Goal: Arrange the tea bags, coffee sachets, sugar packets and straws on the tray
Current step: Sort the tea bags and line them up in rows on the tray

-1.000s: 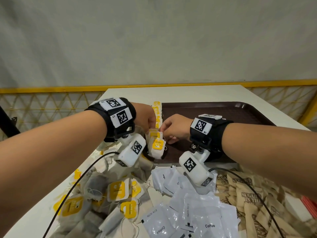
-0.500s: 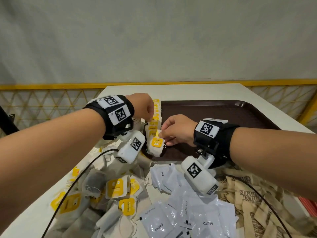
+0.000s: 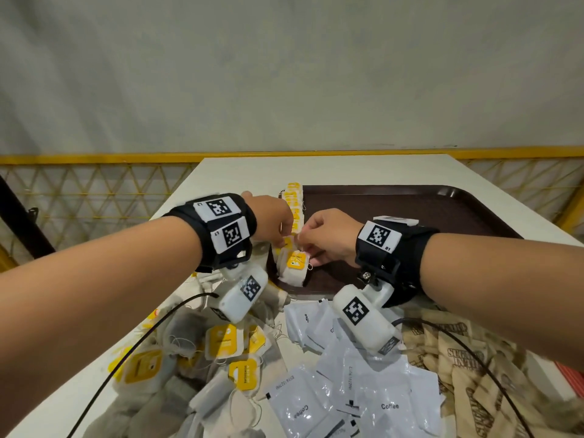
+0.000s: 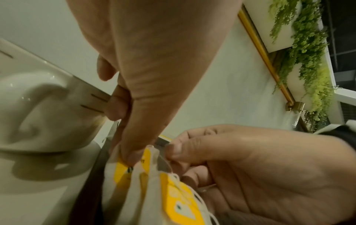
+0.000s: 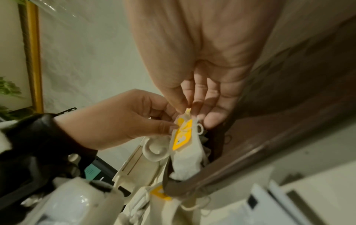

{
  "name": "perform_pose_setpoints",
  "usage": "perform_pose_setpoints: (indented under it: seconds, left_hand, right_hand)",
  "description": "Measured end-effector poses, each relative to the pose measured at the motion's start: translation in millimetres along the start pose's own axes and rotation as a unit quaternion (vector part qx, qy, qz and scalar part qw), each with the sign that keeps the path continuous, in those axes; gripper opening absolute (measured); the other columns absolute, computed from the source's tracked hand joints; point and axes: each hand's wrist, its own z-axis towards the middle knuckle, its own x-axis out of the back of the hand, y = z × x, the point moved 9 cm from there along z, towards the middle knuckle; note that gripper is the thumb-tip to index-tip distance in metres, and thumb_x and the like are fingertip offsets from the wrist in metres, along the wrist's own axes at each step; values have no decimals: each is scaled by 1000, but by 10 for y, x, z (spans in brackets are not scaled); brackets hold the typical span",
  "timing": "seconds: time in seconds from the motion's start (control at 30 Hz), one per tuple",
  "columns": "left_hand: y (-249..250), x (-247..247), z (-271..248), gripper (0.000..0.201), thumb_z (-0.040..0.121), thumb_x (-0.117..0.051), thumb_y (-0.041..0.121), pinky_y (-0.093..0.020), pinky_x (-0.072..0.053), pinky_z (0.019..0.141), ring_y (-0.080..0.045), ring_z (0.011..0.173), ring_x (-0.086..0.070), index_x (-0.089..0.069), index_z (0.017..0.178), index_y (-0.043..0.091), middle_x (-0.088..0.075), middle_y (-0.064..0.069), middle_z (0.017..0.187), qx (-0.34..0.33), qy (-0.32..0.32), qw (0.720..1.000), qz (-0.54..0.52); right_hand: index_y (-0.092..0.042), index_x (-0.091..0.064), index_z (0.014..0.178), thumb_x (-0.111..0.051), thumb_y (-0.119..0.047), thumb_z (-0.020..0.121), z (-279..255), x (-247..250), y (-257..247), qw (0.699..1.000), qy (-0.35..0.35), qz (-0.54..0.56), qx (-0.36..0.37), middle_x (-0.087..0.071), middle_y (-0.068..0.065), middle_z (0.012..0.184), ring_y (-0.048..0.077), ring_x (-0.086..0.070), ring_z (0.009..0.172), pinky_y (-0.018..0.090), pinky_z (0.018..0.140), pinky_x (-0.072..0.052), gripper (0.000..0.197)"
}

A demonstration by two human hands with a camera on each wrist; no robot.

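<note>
Middle of frame: left hand [image 3: 272,220] and right hand [image 3: 328,238] both pinching white yellow-tagged tea bags [image 3: 294,267] standing in dark brown plastic tray [image 3: 442,213].

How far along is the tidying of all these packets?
Early. A row of tea bags stands along the tray's left edge. Both the left hand and right hand pinch the nearest tea bag. Loose tea bags, coffee sachets and sugar packets wait on the table.
</note>
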Motion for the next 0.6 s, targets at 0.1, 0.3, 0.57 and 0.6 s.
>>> perform_pose_setpoints:
  seconds: [0.1,0.3,0.57,0.6]
  left_hand:
    - [1,48,33,15,85,-68,28,-32,-30,88,-11,85,-46,-65,99,27,-45,16,73,2,33,999,-36]
    - [-71,176,4,7,84,-68,21,-24,-39,69,-13,79,-51,-61,84,21,-52,12,77,-21,98,988,-115]
    - [-70,-76,-137,17,85,-67,23,-23,-44,74,-9,78,-55,-69,103,22,-61,12,82,-27,-12,995,-97]
    - [-82,-83,-127,16,85,-67,22,-24,-45,75,-10,79,-55,-69,101,22,-62,10,82,-19,-9,996,-89]
  right_hand:
    - [-9,-51,75,-66,-15,90,-84,-19,70,997,-55,-13,-44,-54,7,65,16,-54,57,26,54,-51,22]
    - [-11,-50,89,-70,8,79,-139,29,66,998,-64,-2,-4,-61,9,71,17,-62,63,26,58,-55,30]
    - [-9,-51,90,-66,9,83,-133,-6,-6,998,-52,21,27,-62,10,72,19,-65,64,28,62,-57,25]
    - [-9,-51,89,-68,8,82,-135,-10,-1,998,-54,23,25,-63,11,73,19,-65,64,29,62,-58,25]
